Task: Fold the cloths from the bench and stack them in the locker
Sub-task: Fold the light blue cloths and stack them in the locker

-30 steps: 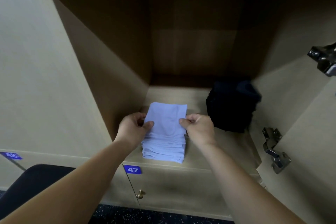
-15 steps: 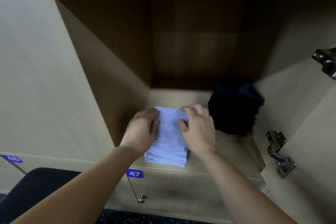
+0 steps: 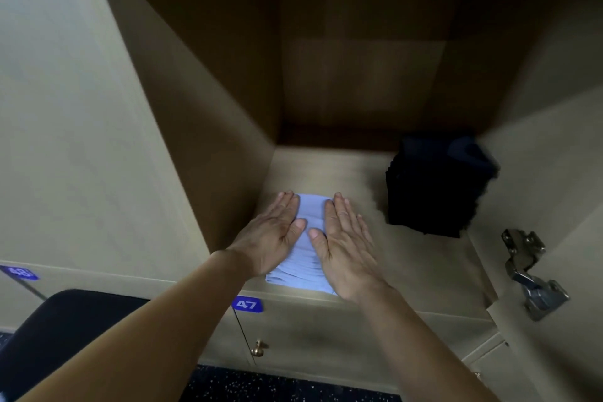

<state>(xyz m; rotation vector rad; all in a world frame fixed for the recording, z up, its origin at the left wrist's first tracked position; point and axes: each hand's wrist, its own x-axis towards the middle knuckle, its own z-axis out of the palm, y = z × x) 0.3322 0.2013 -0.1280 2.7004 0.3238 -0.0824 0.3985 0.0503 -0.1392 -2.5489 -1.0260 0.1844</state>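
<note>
We are pressing our left hand [image 3: 274,235] and right hand [image 3: 346,248] flat on the stack of light blue cloths [image 3: 311,212], which is lying under the fingers [image 3: 288,206] on the locker floor [image 3: 342,173]. The fingers are lying straight and close together, gripping nothing. Right of the fingers, well apart, a dark cloth pile [image 3: 434,192] is sitting. Behind the fingers, under the wrists, a blue label [image 3: 247,304] is showing "47".

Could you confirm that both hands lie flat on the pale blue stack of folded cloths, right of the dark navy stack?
Not quite: the head view shows the pale blue stack of folded cloths left of the dark navy stack. The left hand and right hand do lie flat on it.
</note>
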